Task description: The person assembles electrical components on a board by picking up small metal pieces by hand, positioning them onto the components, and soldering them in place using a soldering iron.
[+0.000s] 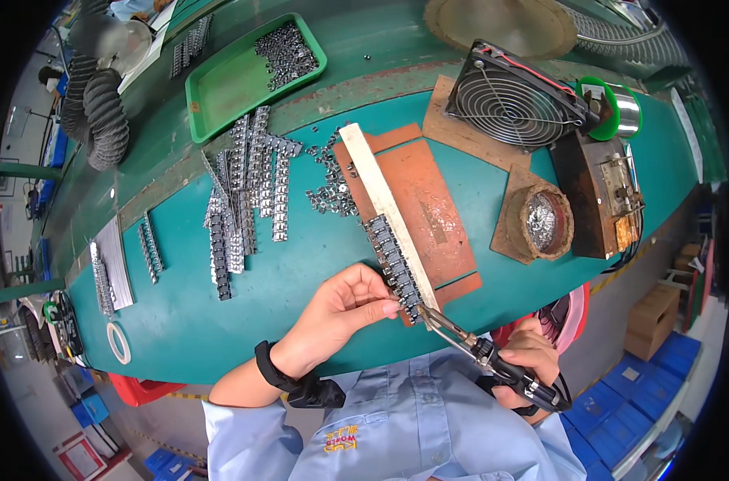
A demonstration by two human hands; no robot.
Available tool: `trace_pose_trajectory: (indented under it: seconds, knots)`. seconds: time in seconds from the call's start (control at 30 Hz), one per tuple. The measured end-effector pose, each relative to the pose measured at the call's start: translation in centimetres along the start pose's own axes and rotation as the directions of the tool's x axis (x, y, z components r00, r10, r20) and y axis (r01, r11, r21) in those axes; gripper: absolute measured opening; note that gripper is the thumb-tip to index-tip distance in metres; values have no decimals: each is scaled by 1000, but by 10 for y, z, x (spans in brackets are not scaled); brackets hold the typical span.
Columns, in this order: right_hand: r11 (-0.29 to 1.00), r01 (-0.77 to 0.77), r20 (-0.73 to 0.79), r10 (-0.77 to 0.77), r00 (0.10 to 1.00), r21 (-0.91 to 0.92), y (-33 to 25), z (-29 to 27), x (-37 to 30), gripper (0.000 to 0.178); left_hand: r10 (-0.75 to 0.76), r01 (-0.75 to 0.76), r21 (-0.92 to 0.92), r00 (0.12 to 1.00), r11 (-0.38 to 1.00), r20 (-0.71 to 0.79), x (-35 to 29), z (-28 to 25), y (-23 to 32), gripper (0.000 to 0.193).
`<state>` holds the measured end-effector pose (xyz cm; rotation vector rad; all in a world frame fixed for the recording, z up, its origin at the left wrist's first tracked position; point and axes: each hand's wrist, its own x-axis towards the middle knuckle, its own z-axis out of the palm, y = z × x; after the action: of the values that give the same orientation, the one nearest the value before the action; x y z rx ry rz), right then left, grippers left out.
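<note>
My right hand point(533, 357) is closed round the black handle of a soldering iron point(493, 361), whose metal tip reaches the near end of a strip of small dark and silver parts point(392, 264). That strip lies along a pale wooden bar point(384, 192) on a reddish-brown board point(429, 200). Left of the strip, thumb and forefinger of my left hand point(336, 309) pinch together at its near edge. The fingers partly cover what they grip. A black band point(280, 369) circles my left wrist.
Loose metal parts point(332, 188) and piled strips point(248, 176) lie to the left on the green mat. Behind them sits a green tray point(212, 104). A fan point(509, 104), a round pot of silvery metal point(545, 220), a metal box point(589, 192) and a wire spool point(621, 112) stand right.
</note>
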<state>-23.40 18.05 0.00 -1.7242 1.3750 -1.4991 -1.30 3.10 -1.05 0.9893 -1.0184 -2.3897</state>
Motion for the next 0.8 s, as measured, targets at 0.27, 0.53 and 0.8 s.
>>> trace_pose_trajectory:
  seconds: [0.27,0.53,0.8]
  knots:
    - [999,-33,87,36,996,-38,1,4,4,35,3,-2,-15,999,1000,33,0,-1,-1,12]
    - [998,-62,51,63,997,-24,2,8,2,34,-3,3,-11,999,1000,52,-1,0,4,11]
    - [997,-72,65,73,995,-24,-4,6,10,36,0,1,-14,998,1000,68,0,-3,1,11]
